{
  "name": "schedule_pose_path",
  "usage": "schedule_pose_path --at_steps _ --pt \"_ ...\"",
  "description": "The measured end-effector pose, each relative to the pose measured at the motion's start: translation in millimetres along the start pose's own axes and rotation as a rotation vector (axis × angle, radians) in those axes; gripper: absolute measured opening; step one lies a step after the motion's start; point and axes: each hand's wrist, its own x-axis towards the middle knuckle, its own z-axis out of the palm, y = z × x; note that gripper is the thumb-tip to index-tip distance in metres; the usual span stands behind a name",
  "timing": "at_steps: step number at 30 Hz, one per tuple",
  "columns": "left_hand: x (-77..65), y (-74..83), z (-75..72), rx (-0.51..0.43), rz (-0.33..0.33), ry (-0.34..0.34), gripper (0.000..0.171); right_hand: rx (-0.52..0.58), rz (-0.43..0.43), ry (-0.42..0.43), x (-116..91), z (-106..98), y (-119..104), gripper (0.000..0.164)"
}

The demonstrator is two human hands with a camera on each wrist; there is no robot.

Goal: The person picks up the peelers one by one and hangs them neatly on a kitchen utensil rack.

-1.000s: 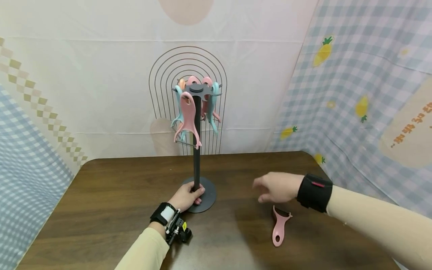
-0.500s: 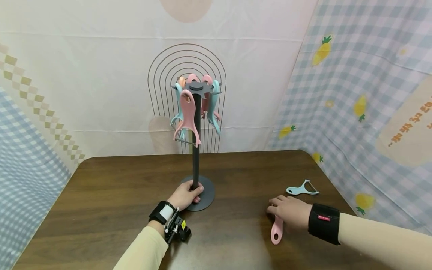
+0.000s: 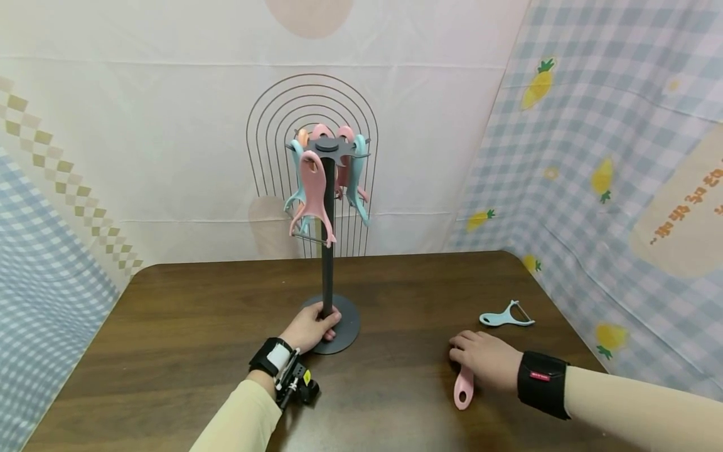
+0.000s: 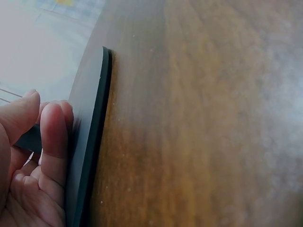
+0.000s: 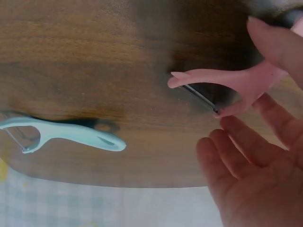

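Observation:
My left hand (image 3: 312,328) grips the dark pole (image 3: 328,270) of a stand just above its round base (image 3: 349,326); in the left wrist view the fingers (image 4: 53,135) curl beside the base. My right hand (image 3: 487,359) is over a pink peeler (image 3: 464,388) lying on the table, its head hidden from above. In the right wrist view thumb and index finger pinch this pink peeler (image 5: 253,80) at the neck, the other fingers extended. A light blue peeler (image 3: 504,317) lies just beyond the right hand.
Several pink, blue and orange peelers hang from the stand's top hooks, a pink peeler (image 3: 314,194) at the front. The brown table (image 3: 198,326) meets a white cloth backdrop (image 3: 169,125) behind and a checked cloth (image 3: 582,125) at the right.
My right hand has moved right and down onto the pink peeler, uncovering the light blue peeler behind it. The left hand keeps its grip on the pole.

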Motion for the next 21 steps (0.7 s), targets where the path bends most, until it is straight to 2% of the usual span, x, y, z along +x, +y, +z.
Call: schedule_pose_path --at_steps 4,9,14,17,21 --pt "-0.2 -0.1 0.3 0.003 0.006 0.001 0.018 0.009 -0.008 0.018 3.6 3.7 1.1 0.024" --pt "-2.4 1.2 0.3 0.009 0.009 0.005 0.018 0.002 -0.058 0.069 8.5 1.6 -2.0 0.013" --pt "-2.1 1.6 0.4 0.002 0.005 0.005 0.017 0.023 -0.076 0.074 11.8 -1.4 -2.6 0.014" --pt "-1.9 1.9 0.6 -0.002 0.008 0.007 0.017 0.066 -0.056 0.069 14.0 -3.8 -1.7 0.017" --pt "-2.3 2.8 0.6 -0.004 0.009 0.010 0.017 0.094 -0.030 0.106 16.4 -4.7 -0.9 0.015"
